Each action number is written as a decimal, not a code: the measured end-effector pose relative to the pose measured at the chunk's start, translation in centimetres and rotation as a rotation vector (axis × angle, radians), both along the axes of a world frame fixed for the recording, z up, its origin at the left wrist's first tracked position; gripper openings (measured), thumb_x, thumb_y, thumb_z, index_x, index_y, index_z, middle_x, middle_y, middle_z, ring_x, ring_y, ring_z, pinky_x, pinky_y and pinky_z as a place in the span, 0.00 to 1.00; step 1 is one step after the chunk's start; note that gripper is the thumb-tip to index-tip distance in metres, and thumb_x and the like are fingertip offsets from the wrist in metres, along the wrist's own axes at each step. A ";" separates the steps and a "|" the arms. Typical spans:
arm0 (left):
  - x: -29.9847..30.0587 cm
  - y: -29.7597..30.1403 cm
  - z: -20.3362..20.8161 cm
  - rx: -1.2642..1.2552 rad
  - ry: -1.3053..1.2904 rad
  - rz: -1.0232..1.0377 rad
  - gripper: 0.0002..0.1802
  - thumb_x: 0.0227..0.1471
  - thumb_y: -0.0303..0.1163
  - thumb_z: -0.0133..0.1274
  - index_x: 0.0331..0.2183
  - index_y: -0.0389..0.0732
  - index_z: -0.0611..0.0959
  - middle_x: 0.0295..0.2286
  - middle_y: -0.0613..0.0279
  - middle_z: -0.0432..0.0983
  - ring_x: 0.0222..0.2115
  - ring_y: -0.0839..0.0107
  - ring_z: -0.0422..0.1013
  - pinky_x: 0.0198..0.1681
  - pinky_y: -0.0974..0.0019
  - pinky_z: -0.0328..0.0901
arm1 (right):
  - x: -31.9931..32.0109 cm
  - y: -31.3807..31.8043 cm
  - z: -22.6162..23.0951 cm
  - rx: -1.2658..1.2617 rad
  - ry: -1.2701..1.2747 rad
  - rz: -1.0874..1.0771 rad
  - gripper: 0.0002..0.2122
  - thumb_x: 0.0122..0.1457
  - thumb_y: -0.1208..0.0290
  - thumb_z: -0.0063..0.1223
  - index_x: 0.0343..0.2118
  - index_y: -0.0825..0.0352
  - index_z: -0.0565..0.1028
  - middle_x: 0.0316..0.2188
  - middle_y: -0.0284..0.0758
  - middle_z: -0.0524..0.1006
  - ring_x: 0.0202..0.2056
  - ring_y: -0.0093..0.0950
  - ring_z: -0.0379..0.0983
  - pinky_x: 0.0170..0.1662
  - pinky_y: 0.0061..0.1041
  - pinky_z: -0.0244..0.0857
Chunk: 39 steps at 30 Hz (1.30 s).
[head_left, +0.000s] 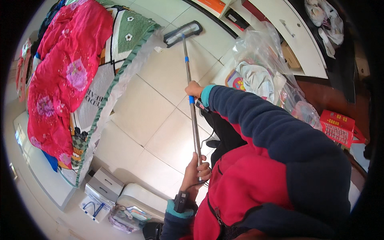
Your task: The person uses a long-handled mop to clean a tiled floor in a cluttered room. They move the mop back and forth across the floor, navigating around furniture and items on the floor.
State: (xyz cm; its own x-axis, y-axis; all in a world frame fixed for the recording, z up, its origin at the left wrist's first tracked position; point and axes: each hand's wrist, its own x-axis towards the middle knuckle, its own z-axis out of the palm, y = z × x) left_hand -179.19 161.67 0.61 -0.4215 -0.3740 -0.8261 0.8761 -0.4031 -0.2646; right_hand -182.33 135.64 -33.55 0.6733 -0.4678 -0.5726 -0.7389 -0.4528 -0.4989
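A flat mop with a metal pole (195, 128) and blue collars runs from my body out over the floor. Its head (183, 34), pale with a dark fringe, rests flat on the tiles near the bed's corner. My right hand (194, 89) is wrapped round the pole about midway, just above a blue collar. Lower down, near the pole's end, my left hand (195, 173) grips it with curled fingers. A small black device (181, 201) is strapped at my left wrist, and another dark one is partly visible at the right.
Left stands a bed with a pink flowered quilt (72, 68) and a green-edged sheet. A clear plastic bag of cloths (256, 78) sits right of the mop, beside a white cabinet (294, 38). A red box (338, 127) lies farther right. Small drawers (105, 185) stand lower left.
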 end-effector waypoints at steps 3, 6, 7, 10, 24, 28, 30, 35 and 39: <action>-1.7 7.5 0.3 -0.011 -0.009 -0.020 0.22 0.63 0.53 0.34 0.31 0.43 0.69 0.14 0.78 0.49 0.11 0.84 0.46 0.14 0.77 0.46 | -3.1 7.1 1.7 -0.240 -0.018 0.483 0.03 0.37 0.76 0.61 0.19 0.64 0.81 0.20 0.37 0.79 0.23 0.33 0.79 0.25 0.28 0.72; -3.4 16.5 1.7 0.060 -0.014 -0.004 0.22 0.63 0.53 0.35 0.30 0.44 0.69 0.13 0.78 0.50 0.11 0.84 0.46 0.13 0.77 0.46 | -4.4 16.7 1.7 -0.133 -0.121 0.463 0.05 0.38 0.67 0.62 0.17 0.63 0.79 0.19 0.39 0.78 0.22 0.36 0.78 0.26 0.35 0.71; -4.1 19.6 2.3 0.090 -0.005 0.017 0.22 0.63 0.53 0.35 0.30 0.45 0.69 0.13 0.78 0.50 0.11 0.84 0.46 0.13 0.77 0.46 | -4.6 20.3 1.5 -0.160 -0.146 0.471 0.11 0.36 0.58 0.64 0.15 0.60 0.78 0.16 0.38 0.76 0.21 0.38 0.76 0.24 0.38 0.68; -6.9 29.2 5.3 0.159 -0.184 -0.118 0.22 0.61 0.55 0.37 0.28 0.46 0.69 0.13 0.77 0.52 0.10 0.84 0.47 0.13 0.78 0.43 | -5.4 31.5 1.8 -0.113 -0.194 0.575 0.17 0.32 0.49 0.66 0.13 0.58 0.76 0.14 0.38 0.75 0.19 0.42 0.74 0.23 0.43 0.65; -7.1 30.8 8.1 0.133 -0.933 -0.650 0.17 0.60 0.41 0.43 0.32 0.35 0.74 0.12 0.69 0.59 0.09 0.77 0.56 0.12 0.68 0.51 | -0.4 34.9 8.8 1.373 -0.167 -0.997 0.08 0.55 0.70 0.43 0.27 0.70 0.69 0.22 0.40 0.72 0.25 0.36 0.73 0.31 0.38 0.72; -4.4 23.4 6.2 0.135 -0.966 -0.501 0.19 0.61 0.40 0.40 0.34 0.33 0.76 0.12 0.70 0.61 0.11 0.81 0.58 0.13 0.73 0.52 | 4.9 27.0 7.7 1.326 -0.222 -0.914 0.07 0.55 0.72 0.41 0.27 0.71 0.68 0.21 0.40 0.71 0.24 0.35 0.73 0.29 0.38 0.71; -3.0 19.9 5.6 0.118 -0.973 -0.477 0.18 0.61 0.39 0.41 0.35 0.32 0.75 0.12 0.69 0.62 0.11 0.80 0.58 0.13 0.73 0.52 | 6.9 23.7 8.0 1.299 -0.245 -0.886 0.07 0.55 0.72 0.41 0.27 0.71 0.67 0.19 0.40 0.70 0.22 0.35 0.72 0.28 0.38 0.71; -0.1 12.9 3.3 0.101 -0.942 -0.539 0.17 0.60 0.39 0.42 0.30 0.33 0.74 0.13 0.67 0.64 0.12 0.80 0.60 0.15 0.73 0.55 | 9.7 16.3 7.7 1.137 -0.269 -0.971 0.08 0.55 0.72 0.40 0.25 0.72 0.65 0.16 0.41 0.68 0.18 0.35 0.68 0.24 0.37 0.67; 1.0 11.1 1.1 0.070 -1.164 -0.750 0.19 0.60 0.38 0.43 0.25 0.31 0.69 0.15 0.48 0.66 0.15 0.61 0.62 0.21 0.59 0.59 | 11.3 13.8 6.1 1.157 -0.318 -0.903 0.09 0.57 0.72 0.39 0.23 0.72 0.63 0.16 0.41 0.68 0.17 0.34 0.67 0.22 0.37 0.66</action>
